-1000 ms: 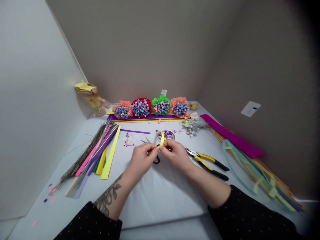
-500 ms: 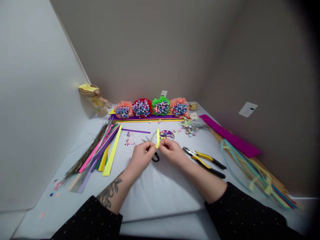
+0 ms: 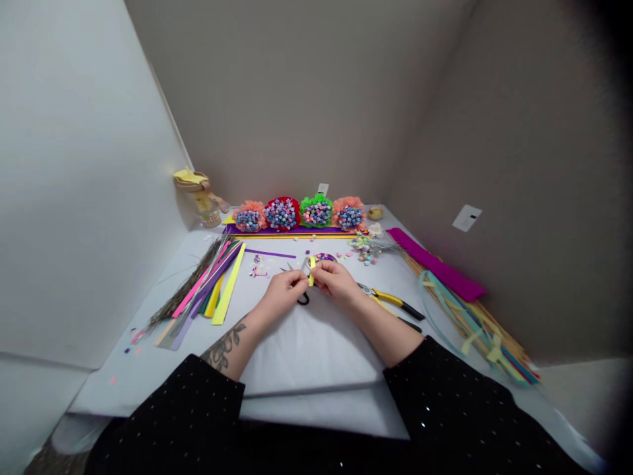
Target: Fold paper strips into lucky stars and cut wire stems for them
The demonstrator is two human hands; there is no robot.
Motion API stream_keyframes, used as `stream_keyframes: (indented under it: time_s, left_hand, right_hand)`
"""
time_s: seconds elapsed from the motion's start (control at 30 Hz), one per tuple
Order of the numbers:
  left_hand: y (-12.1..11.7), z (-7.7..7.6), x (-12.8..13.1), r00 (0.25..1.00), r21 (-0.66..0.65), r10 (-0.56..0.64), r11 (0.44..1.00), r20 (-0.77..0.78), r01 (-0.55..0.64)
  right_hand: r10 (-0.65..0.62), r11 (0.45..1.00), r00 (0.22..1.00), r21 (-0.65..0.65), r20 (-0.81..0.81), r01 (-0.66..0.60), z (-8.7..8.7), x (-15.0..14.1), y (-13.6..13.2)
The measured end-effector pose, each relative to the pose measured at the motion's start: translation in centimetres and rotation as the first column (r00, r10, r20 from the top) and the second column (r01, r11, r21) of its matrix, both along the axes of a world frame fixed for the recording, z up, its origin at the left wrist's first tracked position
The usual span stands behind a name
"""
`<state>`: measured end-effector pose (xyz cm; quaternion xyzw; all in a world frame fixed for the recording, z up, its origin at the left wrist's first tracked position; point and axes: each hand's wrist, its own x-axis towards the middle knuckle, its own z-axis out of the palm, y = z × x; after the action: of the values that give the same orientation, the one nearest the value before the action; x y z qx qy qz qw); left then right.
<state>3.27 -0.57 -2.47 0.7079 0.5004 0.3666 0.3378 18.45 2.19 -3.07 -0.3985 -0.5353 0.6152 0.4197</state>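
Observation:
A narrow yellow paper strip stands between my two hands over the middle of the table. My left hand pinches its lower end with thumb and forefinger. Higher up, the closed fingers of my right hand are at the strip's right side. Scissors lie beneath the hands; a black handle loop and the blade tips show, the rest is covered. Just behind the right hand is a round dish of small coloured paper stars, partly hidden. Pliers with yellow and black handles lie beside my right forearm, which partly covers them.
Paper strips and thin wire stems fan out at left. Several crepe-paper flowers filled with stars line the back. A magenta sheet, sticks and a pale blue loop lie at right. A jar stands back left.
My right hand has shifted up along the yellow strip, and less of it rises above the fingers. The left hand keeps its pinch. The whole view has shifted slightly.

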Motion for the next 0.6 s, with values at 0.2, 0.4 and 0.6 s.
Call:
stream_keyframes:
  time_s: [0.2,0.4,0.6]
  left_hand:
    - [-0.07,0.31,0.26,1.000,0.025,-0.005,1.000,-0.009,0.005]
    - [0.10,0.30,0.03,1.000,0.044,-0.003,0.999,-0.002,0.003]
    - [-0.03,0.41,-0.05,0.997,0.055,0.068,0.996,0.027,-0.069]
  right_hand:
    - [-0.055,0.996,0.998,0.067,-0.025,0.057,-0.30,0.18,0.52]
    - [-0.067,0.995,0.996,0.071,-0.059,0.071,-0.18,-0.10,0.47]
    - [0.052,0.998,0.998,0.042,-0.043,-0.050,-0.05,-0.12,-0.25]
